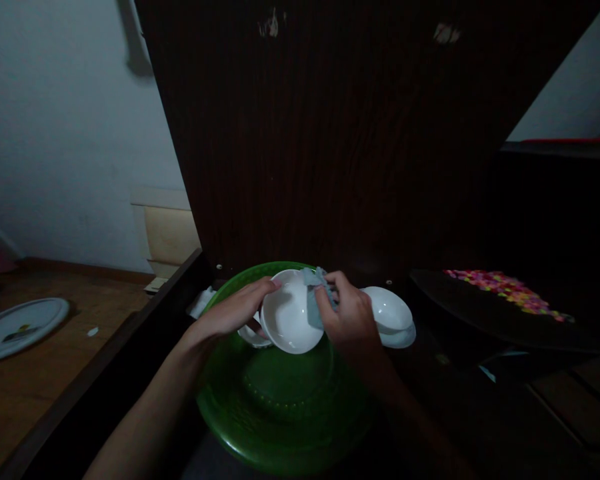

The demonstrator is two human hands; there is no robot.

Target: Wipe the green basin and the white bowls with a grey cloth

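Observation:
My left hand (233, 313) grips the rim of a white bowl (290, 320), tilted so its inside faces me, above a large green plastic basin (280, 413). My right hand (347, 317) is closed on a small grey cloth (314, 293) and presses it against the bowl's right inner edge. Another white dish (253, 337) peeks out just under the held bowl, inside the basin. To the right of my right hand, white bowls (393, 313) sit stacked on the dark surface.
A dark wooden panel (330, 133) rises behind the basin. A dark tray with bright colourful bits (505, 290) lies at the right. On the wooden floor at far left lies a white round plate (20, 327). The light is dim.

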